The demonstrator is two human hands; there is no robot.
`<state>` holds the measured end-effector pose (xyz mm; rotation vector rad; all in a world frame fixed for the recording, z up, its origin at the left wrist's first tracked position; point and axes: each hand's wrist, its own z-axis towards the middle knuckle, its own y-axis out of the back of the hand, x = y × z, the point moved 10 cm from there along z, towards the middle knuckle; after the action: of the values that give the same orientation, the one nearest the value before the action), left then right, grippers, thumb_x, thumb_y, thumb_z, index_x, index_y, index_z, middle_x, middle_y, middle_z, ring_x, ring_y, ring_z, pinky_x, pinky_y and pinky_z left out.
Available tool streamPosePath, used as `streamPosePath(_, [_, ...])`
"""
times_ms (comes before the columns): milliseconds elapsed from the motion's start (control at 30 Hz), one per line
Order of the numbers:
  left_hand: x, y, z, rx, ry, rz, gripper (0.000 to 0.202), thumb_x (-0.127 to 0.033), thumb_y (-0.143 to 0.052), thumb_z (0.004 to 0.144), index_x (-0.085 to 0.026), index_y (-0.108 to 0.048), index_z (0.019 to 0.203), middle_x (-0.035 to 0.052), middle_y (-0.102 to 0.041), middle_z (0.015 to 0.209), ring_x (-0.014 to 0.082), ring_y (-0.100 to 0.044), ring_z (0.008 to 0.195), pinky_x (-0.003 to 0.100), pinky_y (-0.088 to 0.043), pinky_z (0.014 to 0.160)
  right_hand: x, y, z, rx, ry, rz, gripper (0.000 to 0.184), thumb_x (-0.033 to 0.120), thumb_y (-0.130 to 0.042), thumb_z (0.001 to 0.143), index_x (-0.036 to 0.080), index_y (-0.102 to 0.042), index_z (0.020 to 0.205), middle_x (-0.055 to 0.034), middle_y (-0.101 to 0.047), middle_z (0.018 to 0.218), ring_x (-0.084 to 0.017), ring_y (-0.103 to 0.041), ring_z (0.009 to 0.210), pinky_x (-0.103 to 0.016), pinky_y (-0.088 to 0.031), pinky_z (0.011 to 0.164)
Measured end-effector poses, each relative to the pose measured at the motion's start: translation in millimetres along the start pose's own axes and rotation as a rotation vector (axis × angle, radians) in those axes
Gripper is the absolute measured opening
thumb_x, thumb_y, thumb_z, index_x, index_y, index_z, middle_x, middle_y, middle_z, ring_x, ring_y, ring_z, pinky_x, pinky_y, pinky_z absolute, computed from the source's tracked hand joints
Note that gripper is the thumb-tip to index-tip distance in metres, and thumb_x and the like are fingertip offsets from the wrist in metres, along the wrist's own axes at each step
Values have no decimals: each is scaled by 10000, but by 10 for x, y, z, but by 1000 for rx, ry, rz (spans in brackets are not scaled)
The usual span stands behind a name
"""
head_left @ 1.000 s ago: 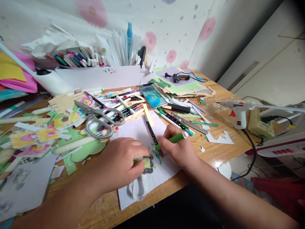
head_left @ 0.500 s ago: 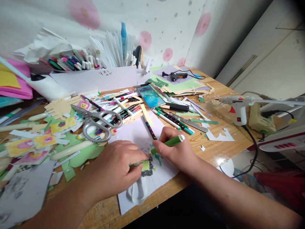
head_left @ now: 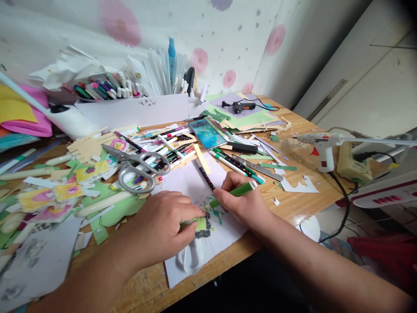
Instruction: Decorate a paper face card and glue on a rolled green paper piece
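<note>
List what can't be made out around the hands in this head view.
Head view only.
Small yellow-green paper piece: mostly covered by the left hand.
Green marker pen in the right hand: nib hidden at the fingertips.
Handwriting on the long white cardboard box: too small.

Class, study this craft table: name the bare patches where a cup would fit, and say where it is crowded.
Bare wood of the table lies between the right hand and the glue gun, and along the front edge left of the white sheet. Around the scissors and to their left, markers and paper scraps cover the wood.
</note>
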<state>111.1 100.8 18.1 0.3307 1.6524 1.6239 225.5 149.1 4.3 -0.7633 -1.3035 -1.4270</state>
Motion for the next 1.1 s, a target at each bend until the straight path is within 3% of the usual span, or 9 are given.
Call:
streamPosePath(267, [3, 15, -8, -1, 12, -14, 241, -147, -522, 824, -265, -721, 896, -12, -617, 657, 169, -579, 661, 277, -390, 620, -8, 1, -7, -3, -49, 2, 238, 232, -585, 672, 220, -402, 520, 53, -430, 482, -97, -378, 462, -226, -288, 441])
streamPosePath(400, [25, 5, -28, -18, 28, -41, 256, -151, -538, 816, -281, -729, 926, -15, -593, 648, 171, -570, 670, 276, -384, 612, -126, 122, -3, -121, -97, 96, 259, 235, -633, 668, 214, -417, 526, 67, -422, 464, -88, -368, 450, -218, -282, 434])
streamPosePath(567, [244, 257, -82, -216, 166, -223, 197, -183, -532, 834, -247, -687, 938, -18, -645, 769, 139, -595, 711, 247, -441, 661, -362, 193, 4, -213, -147, 494, 293, 279, -706, 716, 205, -456, 584, 82, -443, 464, -79, -406, 408, -208, -308, 425])
streamPosePath(733, [498, 547, -344, -329, 384, -231, 148, -317, -542, 843, -219, -579, 739, -37, -583, 641, 123, -536, 571, 221, -409, 518, -381, 184, -9, -215, -140, 580, 316, 278, -741, 730, 197, -471, 588, 86, -429, 457, -68, -384, 395, -195, -272, 409])
streamPosePath(800, [423, 595, -505, -343, 410, -106, 212, -352, -562, 830, -220, -533, 666, -47, -503, 551, 122, -473, 501, 226, -350, 460, -349, 175, -12, -201, -115, 571, 335, 311, -749, 745, 193, -474, 596, 86, -430, 463, -64, -377, 402, -192, -272, 415])
streamPosePath(867, [196, 580, -652, -380, 355, 41, 269, -335, -580, 824, -219, -483, 602, -41, -453, 521, 133, -457, 505, 241, -329, 470, -324, 162, -10, -185, -92, 543, 349, 341, -756, 755, 189, -478, 608, 84, -440, 477, -63, -376, 414, -191, -282, 428])
streamPosePath(933, [-57, 431, -756, -384, 292, 86, 290, -268, -556, 864, -210, -469, 594, -22, -496, 559, 145, -486, 544, 259, -354, 511, -314, 143, -4, -171, -83, 518, 352, 353, -760, 758, 187, -482, 619, 82, -452, 491, -63, -384, 425, -191, -292, 439])
streamPosePath(1033, [-333, 141, -826, -378, 256, 79, 107, -174, -520, 889, -219, -605, 842, 16, -610, 712, 192, -564, 659, 308, -418, 594, -304, 118, 0, -154, -80, 498, 345, 346, -768, 750, 186, -487, 629, 81, -463, 496, -66, -400, 435, -188, -289, 440])
streamPosePath(1100, [-452, -39, -804, -335, 228, 67, 163, -168, -564, 859, -244, -620, 991, 21, -631, 767, 221, -581, 700, 346, -443, 633, -289, 105, -3, -140, -76, 489, 339, 334, -773, 743, 186, -491, 628, 82, -463, 489, -67, -403, 434, -187, -283, 438])
